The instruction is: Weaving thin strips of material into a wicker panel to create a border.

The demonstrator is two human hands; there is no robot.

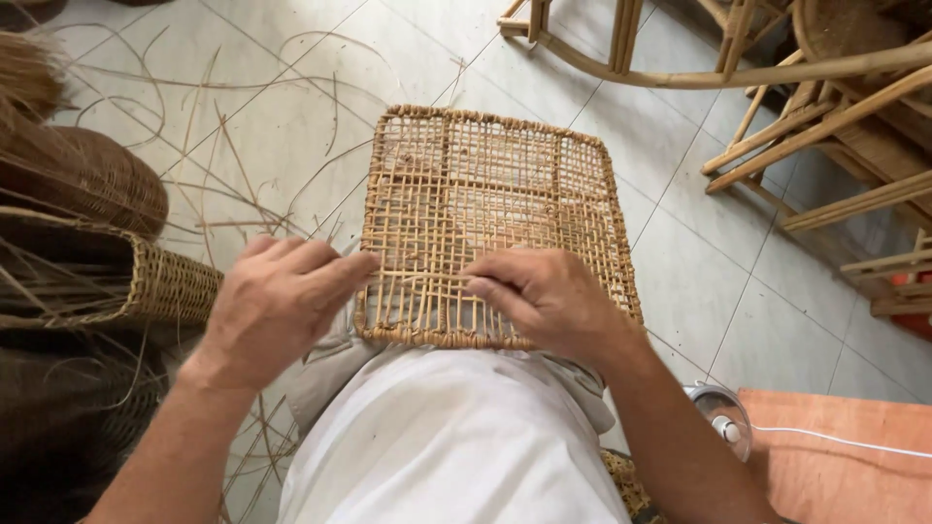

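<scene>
Landmark: woven panel (490, 218), lying on the person's lap and reaching out over the tiled floor (291, 116)

Left of panel: dark woven baskets (87, 233) stacked; loose cane strands (209, 184) strewn on the floor

Left hand (277, 301): at the panel's left edge, fingers curled and pinched on a thin strand (417, 275) running across the weave

Right hand (544, 296): on the panel's near middle, fingertips pinched on the same strand

Panel, progress, judged: frame and upright canes all in place; tight weave fills the near band and part of the middle; far half mostly open grid, so roughly half of the filling seems left

Panel, look: rectangular, pale tan, bound rim, rounded corners, cross-bars dividing the far half

Right of panel: bare rattan chair frames (796, 116); near right, an orange board (835, 456) with a white cable (835, 439), and a small fan (718, 412)
</scene>
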